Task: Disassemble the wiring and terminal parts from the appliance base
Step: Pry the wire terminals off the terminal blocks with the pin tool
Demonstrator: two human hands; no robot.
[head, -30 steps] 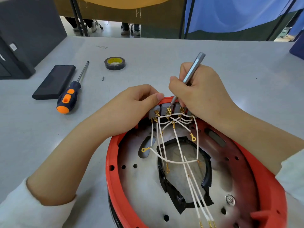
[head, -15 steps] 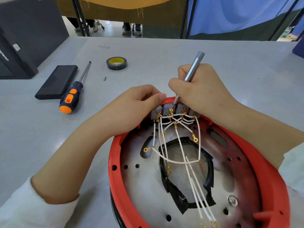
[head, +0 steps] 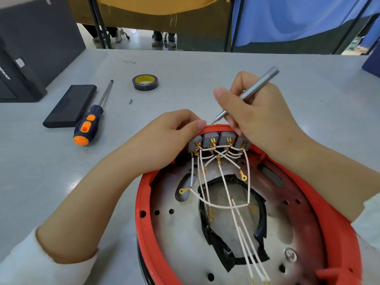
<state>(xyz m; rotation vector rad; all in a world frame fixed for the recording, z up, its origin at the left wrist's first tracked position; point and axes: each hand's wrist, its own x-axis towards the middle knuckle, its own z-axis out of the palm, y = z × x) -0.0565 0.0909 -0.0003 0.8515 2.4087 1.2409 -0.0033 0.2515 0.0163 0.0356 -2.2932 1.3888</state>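
Observation:
The red-rimmed appliance base [head: 144,202] lies upside down in front of me, its metal plate showing. A row of grey terminal blocks [head: 218,139] sits at its far rim, with white wires [head: 226,194] and gold terminals running from them across the plate. My left hand [head: 164,140] grips the rim and the leftmost block, thumb on top. My right hand [head: 259,118] holds a slim silver screwdriver [head: 257,85] like a pen, its tip just above and behind the blocks, clear of the terminals.
On the grey table [head: 185,68] to the left lie an orange-and-blue screwdriver [head: 90,120], a flat black case [head: 71,105], a roll of black tape [head: 145,82] and a small loose screw [head: 130,101]. A dark box [head: 30,48] stands at far left.
My right hand has lifted the silver screwdriver up and back, so its tip has left the terminals. My left hand stays on the rim and leftmost block.

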